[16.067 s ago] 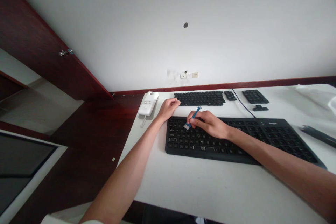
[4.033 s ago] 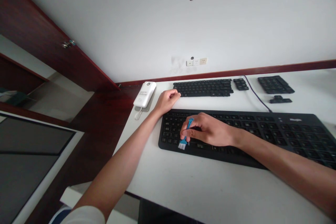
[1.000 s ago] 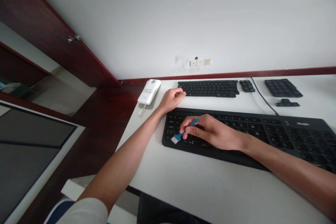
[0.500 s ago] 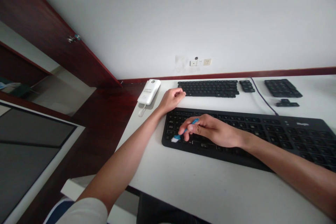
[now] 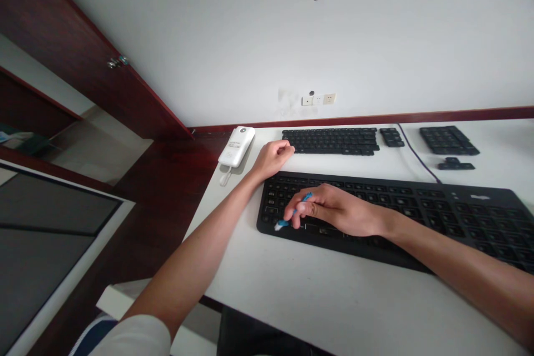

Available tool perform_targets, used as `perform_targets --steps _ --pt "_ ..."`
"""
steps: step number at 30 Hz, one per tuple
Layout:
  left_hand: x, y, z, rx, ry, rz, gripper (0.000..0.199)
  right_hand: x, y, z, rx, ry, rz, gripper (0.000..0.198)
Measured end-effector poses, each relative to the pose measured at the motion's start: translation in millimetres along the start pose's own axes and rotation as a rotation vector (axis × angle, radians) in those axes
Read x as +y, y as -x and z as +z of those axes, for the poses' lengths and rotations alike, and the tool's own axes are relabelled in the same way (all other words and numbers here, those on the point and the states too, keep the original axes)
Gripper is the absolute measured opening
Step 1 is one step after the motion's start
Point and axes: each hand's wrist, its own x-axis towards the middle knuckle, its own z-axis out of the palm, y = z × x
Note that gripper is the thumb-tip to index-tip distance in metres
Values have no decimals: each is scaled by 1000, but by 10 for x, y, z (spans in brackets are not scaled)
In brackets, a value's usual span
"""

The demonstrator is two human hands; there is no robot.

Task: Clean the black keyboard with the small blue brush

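Note:
My right hand [image 5: 329, 207] pinches a small blue brush with white bristles [image 5: 283, 223]. Its bristle end touches the front left corner of a black keyboard base [image 5: 417, 260], which has its keycaps off and open key sockets showing. Loosely curled, my left hand [image 5: 273, 157] rests beyond the base's far left corner, with nothing visible in it. Its fingers lie against the left end of a black block of loose keycaps [image 5: 334, 140], laid out in rows.
More keycap groups, a small block [image 5: 392, 137], a number pad block [image 5: 448, 139] and arrow keys [image 5: 455, 164], lie at the back right. A cable [image 5: 417, 154] runs back from the keyboard base. A white device with a strap [image 5: 237, 147] sits at the desk's left edge.
The brush tip has shifted slightly right and toward me on the keyboard's corner, and its handle tilts a little differently. My left hand stays put.

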Motion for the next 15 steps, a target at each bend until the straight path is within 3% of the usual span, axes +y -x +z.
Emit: perform_targets --steps 4,9,15 --pt "10 5 -1 -3 -2 4 38 6 7 -10 -41 19 57 55" --pt "15 5 2 -1 -4 -5 38 13 -1 -4 25 -64 -4 50" --pt "14 6 0 6 -8 -2 38 18 14 -10 -27 -20 84 57"
